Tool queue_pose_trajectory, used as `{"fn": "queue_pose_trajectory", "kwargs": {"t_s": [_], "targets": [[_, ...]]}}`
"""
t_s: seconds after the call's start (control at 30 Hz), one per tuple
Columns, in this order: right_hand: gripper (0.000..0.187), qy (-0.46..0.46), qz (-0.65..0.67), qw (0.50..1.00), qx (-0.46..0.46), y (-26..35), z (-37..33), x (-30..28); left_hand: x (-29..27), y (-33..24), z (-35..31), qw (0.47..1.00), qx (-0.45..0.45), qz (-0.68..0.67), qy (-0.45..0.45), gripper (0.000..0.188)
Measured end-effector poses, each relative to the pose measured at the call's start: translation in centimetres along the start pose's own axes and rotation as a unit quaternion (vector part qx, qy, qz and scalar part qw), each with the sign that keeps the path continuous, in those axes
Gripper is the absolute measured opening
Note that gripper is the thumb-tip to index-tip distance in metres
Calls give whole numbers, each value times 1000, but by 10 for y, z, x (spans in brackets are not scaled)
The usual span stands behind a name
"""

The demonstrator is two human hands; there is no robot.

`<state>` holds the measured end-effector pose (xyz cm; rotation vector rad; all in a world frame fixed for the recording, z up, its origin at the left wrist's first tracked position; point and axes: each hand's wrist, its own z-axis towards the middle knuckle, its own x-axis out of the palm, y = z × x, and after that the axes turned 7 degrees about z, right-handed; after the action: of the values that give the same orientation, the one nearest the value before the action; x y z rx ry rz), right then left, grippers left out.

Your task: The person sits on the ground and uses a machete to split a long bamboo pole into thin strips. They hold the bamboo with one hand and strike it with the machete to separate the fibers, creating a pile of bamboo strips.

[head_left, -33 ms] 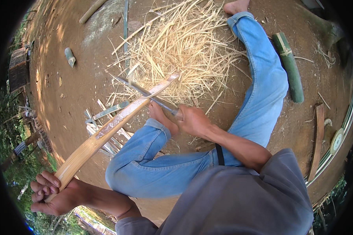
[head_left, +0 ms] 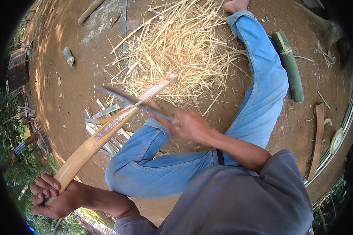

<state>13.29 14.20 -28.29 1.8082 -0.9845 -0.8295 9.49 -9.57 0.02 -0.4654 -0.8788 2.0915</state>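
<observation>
My left hand (head_left: 59,197) is closed round the near end of a long, pale split bamboo piece (head_left: 77,161). The piece slants up to the right, its far end over the pile of shavings (head_left: 192,47). A whitish patch marks its upper face. In my right hand (head_left: 190,126), slightly blurred, is the handle of a long-bladed knife (head_left: 119,95). Its blade crosses the bamboo about two-thirds of the way up from my left hand. A peeled strip (head_left: 106,119) shows beside the bamboo's left edge, below the blade.
My bent legs in jeans (head_left: 259,78) frame the shavings. Split slats (head_left: 102,135) lie left of my near foot. A green bamboo tube (head_left: 289,68) rests at the right, with a brown board (head_left: 317,141) beyond. A short bamboo piece (head_left: 69,56) lies at the left.
The knife and my right hand have come down along the bamboo, toward my left hand. A peeled strip now shows beside the bamboo. My left hand stays about where it was.
</observation>
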Motion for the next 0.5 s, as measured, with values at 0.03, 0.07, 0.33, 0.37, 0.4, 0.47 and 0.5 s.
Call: {"fn": "queue_pose_trajectory", "kwargs": {"t_s": [0.03,0.07,0.33,0.37,0.4,0.47,0.5], "targets": [[20,-5,-12,998,-63,11,-10,4,-1,-1,1,1000,3,-6,23,44],[21,25,-8,999,-41,1,-4,7,0,0,0,1000,-9,-2,13,45],[22,-35,5,999,22,-39,29,0,5,18,20,999,-28,-15,-1,51],[22,-9,10,999,-31,-14,21,-7,-3,15,22,999,-33,-25,17,50],[23,18,20,997,-74,-4,12,-7,-8,13,23,998,-46,-31,41,50],[20,-43,-25,999,-11,-88,50,5,12,15,25,1000,-29,-6,-8,44],[19,-65,-43,996,32,-108,63,-2,23,19,25,999,-31,14,-31,43]]}}
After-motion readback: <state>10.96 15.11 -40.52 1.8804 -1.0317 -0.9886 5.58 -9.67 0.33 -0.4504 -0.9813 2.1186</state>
